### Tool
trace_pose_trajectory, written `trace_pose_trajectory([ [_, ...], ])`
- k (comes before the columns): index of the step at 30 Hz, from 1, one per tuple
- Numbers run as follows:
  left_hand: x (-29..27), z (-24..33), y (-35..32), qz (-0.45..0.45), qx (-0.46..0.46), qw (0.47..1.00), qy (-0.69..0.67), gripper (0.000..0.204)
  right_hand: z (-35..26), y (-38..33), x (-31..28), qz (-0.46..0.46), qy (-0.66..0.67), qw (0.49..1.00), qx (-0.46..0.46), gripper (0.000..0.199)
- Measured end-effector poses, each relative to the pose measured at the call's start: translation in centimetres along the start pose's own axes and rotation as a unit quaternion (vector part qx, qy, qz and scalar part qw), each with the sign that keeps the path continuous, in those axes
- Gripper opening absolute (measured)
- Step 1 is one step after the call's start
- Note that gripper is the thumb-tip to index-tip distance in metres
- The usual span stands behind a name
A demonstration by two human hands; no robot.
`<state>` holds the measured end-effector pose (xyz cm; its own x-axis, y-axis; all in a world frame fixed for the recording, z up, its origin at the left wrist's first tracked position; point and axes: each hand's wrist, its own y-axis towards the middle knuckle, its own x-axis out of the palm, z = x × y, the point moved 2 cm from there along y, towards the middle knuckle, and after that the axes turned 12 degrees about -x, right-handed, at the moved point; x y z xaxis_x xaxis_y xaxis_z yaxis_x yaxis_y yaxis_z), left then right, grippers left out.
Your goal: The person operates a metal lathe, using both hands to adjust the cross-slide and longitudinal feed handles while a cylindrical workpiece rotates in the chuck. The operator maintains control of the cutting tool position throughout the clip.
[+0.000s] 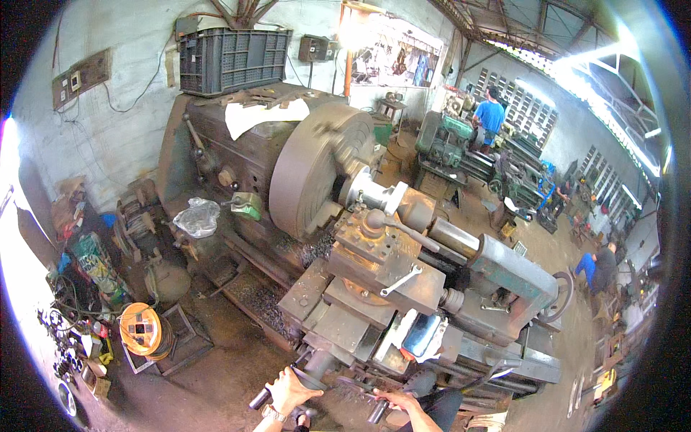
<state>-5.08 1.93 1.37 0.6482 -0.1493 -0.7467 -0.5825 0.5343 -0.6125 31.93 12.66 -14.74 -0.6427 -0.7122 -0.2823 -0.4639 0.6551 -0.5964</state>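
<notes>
Metal handles (377, 412) protrude beside left hand (291, 392) and right hand (397, 400) (closed? I can't tell).

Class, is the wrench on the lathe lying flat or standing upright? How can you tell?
Flat: the wrench lies on top of the metal block.

Dark grey slatted plastic crate (232, 61), upper left. Brown rectangular switch board (80, 78) on pale painted wall (144, 43). Round orange-faced spool (144, 331), low left. Person in blue shirt (490, 115), background, by green metal machine (455, 133).
</notes>
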Motion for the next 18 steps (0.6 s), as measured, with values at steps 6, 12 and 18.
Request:
trace_pose_trajectory([
  [6, -0.6, 0.2, -0.7, 0.031, 0.018, 0.999, 0.013, 0.107, 0.7, 2.4, 0.0, 0.003, -0.151, 0.988, -0.026, 0.063],
  [12, -1.6, 0.6, -1.7, 0.065, 0.058, 0.996, -0.018, 0.103, 2.7, 4.0, 0.8, -0.039, -0.150, 0.988, 0.010, 0.081],
  [18, -2.3, 1.1, -2.0, 0.074, 0.082, 0.993, -0.040, 0.103, 2.8, 4.0, 1.2, -0.095, -0.034, 0.995, -0.021, 0.061],
])
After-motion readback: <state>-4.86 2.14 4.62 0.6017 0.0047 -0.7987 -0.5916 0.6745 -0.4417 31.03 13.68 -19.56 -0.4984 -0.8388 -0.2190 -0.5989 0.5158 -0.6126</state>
